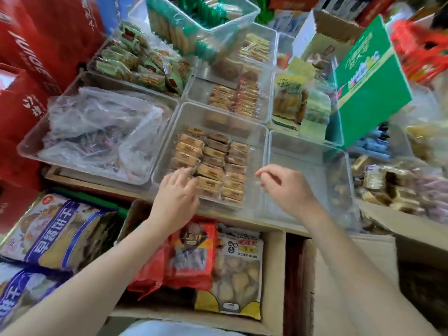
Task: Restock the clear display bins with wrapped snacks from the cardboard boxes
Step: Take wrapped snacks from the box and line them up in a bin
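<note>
Just left grip (178, 190) fingertips on wrapped snacks (211, 163) — right grip (283, 185) beside, empty

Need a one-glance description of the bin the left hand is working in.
Start at the grid of clear bins above the open cardboard box. It's the front middle bin, under the left hand. Only it holds neat rows of tan wrapped snacks; its left neighbour holds crumpled plastic.
</note>
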{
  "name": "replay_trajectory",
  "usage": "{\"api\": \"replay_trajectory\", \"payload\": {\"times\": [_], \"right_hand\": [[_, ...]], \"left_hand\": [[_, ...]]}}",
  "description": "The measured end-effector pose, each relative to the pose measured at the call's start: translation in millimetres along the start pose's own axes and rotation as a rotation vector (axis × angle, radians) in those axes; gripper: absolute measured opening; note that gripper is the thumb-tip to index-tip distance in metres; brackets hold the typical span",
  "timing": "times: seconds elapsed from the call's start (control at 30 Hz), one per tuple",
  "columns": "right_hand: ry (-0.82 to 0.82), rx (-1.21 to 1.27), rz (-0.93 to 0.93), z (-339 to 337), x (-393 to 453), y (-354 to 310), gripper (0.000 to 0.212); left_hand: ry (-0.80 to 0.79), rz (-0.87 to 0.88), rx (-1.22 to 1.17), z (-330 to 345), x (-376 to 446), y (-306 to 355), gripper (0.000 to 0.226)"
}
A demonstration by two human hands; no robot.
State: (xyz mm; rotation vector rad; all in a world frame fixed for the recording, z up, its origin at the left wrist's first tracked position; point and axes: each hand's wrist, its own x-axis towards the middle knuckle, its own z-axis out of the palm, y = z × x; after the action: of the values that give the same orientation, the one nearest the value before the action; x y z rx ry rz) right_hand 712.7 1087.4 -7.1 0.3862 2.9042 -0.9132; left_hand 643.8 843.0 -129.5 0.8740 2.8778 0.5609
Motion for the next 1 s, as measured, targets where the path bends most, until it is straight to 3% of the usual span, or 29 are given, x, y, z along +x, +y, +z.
{"api": "replay_trajectory", "payload": {"times": [0.17, 0.27, 0.4, 0.57, 0.77, 1.0], "right_hand": [[0.314, 0.035, 0.093, -74.4, -102.1, 70.5, 0.021], [0.456, 0.036, 0.167, -108.8, -155.9, 116.9, 0.021], [0.519, 0.053, 0.306, -132.1, -217.4, 188.0, 0.022], [0.227, -0.044, 0.4, -131.4, -247.9, 270.2, 0.022], [-0.226, -0.238, 0.384, -72.9, -220.5, 343.8, 0.018], [-0.502, -0.572, 0.265, 9.9, -199.2, 372.6, 0.052]], "left_hand": [[-0.291, 0.118, -0.309, 9.2, -28.7, 161.2, 0.036], [-0.322, 0.182, -0.447, 20.9, -42.6, 250.1, 0.031], [-0.347, 0.186, -0.736, 37.4, -66.4, 342.5, 0.055], [-0.293, 0.022, -0.905, 64.5, -83.0, 406.2, 0.089], [-0.243, -0.084, -1.07, 71.9, -82.7, 409.5, 0.08], [-0.218, -0.097, -1.047, 71.6, -81.7, 408.9, 0.078]]}}
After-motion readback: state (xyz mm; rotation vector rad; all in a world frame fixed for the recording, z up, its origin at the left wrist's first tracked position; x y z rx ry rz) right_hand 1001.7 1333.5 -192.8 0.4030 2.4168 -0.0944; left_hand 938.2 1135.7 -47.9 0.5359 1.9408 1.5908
